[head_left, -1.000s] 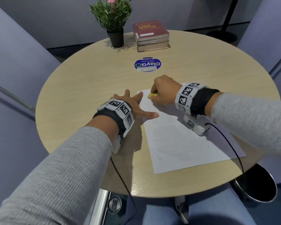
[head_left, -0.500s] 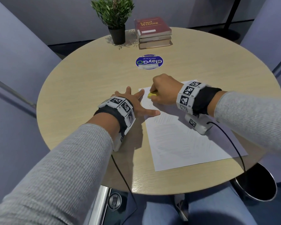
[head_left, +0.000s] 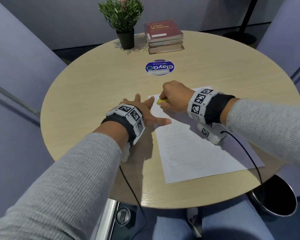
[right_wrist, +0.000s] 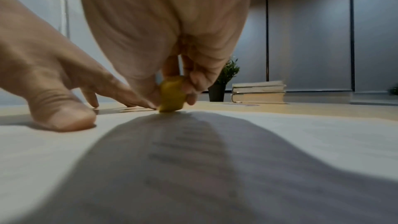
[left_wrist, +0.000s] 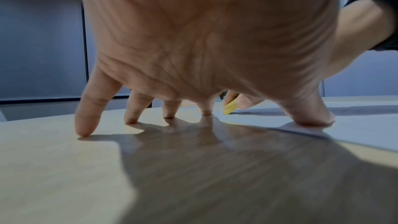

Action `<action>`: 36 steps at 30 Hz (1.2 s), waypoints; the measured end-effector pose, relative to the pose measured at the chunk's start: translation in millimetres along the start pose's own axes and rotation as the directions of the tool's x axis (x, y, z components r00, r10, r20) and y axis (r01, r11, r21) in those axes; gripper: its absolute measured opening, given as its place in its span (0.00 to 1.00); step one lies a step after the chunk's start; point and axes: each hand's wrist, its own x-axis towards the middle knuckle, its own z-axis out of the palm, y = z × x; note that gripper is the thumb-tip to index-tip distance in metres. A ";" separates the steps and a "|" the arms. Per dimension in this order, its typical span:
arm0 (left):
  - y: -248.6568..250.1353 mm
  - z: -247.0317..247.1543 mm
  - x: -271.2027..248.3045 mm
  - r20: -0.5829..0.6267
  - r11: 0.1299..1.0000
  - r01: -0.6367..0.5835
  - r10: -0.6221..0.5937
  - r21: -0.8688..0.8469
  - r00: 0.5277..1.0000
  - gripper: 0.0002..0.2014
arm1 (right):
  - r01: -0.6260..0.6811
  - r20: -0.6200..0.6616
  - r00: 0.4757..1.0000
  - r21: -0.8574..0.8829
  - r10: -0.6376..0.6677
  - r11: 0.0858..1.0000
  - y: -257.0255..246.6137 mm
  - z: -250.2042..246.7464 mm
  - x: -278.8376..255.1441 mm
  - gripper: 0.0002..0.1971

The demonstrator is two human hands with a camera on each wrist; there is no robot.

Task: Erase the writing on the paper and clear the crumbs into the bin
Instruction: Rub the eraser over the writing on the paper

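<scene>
A white sheet of paper (head_left: 194, 149) with faint pencil lines lies on the round wooden table (head_left: 93, 94). My right hand (head_left: 173, 99) pinches a small yellow eraser (head_left: 160, 101) and presses it on the paper's far left corner; the eraser (right_wrist: 172, 95) shows tip-down on the sheet (right_wrist: 301, 134) in the right wrist view. My left hand (head_left: 142, 111) lies spread and flat, thumb on the paper's left edge, the other fingertips on the table. In the left wrist view the left hand's fingers (left_wrist: 86, 122) are straight and the eraser (left_wrist: 230, 108) peeks past them. A metal bin (head_left: 274, 196) stands on the floor at the lower right.
At the table's far side stand a potted plant (head_left: 123, 21) and a stack of books (head_left: 163, 37). A round blue sticker (head_left: 159, 67) lies mid-table. Padded chairs flank the table. Cables hang from both wrist units over the near edge.
My head view has shifted slightly. The right hand with the eraser stays at the paper's top left corner, moving only a little. The left hand has not moved.
</scene>
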 end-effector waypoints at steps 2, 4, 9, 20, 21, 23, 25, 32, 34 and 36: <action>-1.0 0.7 0.3 -0.003 1.000 -0.003 0.003 0.001 1.000 0.57 | 0.095 0.040 0.995 0.025 -0.096 0.995 -5.8 1.9 -2.5 0.14; -1.1 0.3 0.1 -0.004 1.000 -0.003 0.003 -0.001 1.000 0.57 | 0.041 0.015 0.999 0.027 -0.041 0.999 -3.1 0.4 -0.7 0.14; -0.5 -0.7 -0.5 0.016 1.000 -0.001 0.001 -0.011 1.000 0.59 | 0.040 0.035 0.998 0.062 -0.043 0.997 0.9 -0.3 -3.6 0.14; -0.9 -0.1 -0.8 0.010 1.000 -0.007 0.007 -0.013 1.000 0.60 | 0.019 0.004 1.000 0.085 -0.020 0.996 1.6 -3.4 -5.2 0.14; -1.1 0.1 -0.6 0.010 1.000 -0.008 0.008 -0.014 1.000 0.60 | -0.041 -0.020 0.999 0.052 0.042 0.998 5.0 -4.0 -3.0 0.14; -1.0 0.3 -0.8 0.012 1.000 -0.005 0.005 -0.014 1.000 0.60 | -0.054 -0.021 0.998 0.005 0.054 0.999 6.3 -1.8 -3.2 0.15; -1.1 0.7 0.5 0.008 1.000 -0.004 0.004 -0.017 1.000 0.61 | 0.056 0.028 0.998 0.056 -0.057 0.997 1.6 -0.7 -7.5 0.14; -3.2 2.7 -0.6 -0.001 0.999 -0.013 0.013 -0.043 1.000 0.61 | 0.004 -0.013 1.000 0.008 -0.004 1.000 7.3 -2.2 -2.6 0.15; -3.8 2.2 0.1 -0.006 0.999 -0.017 0.017 -0.032 1.000 0.61 | 0.077 0.035 0.996 0.057 -0.079 0.995 1.1 -2.6 -5.9 0.14; -3.2 1.2 -0.6 0.001 0.999 -0.014 0.014 -0.031 1.000 0.61 | 0.035 0.009 0.999 0.057 -0.036 0.998 4.7 -3.4 -1.1 0.15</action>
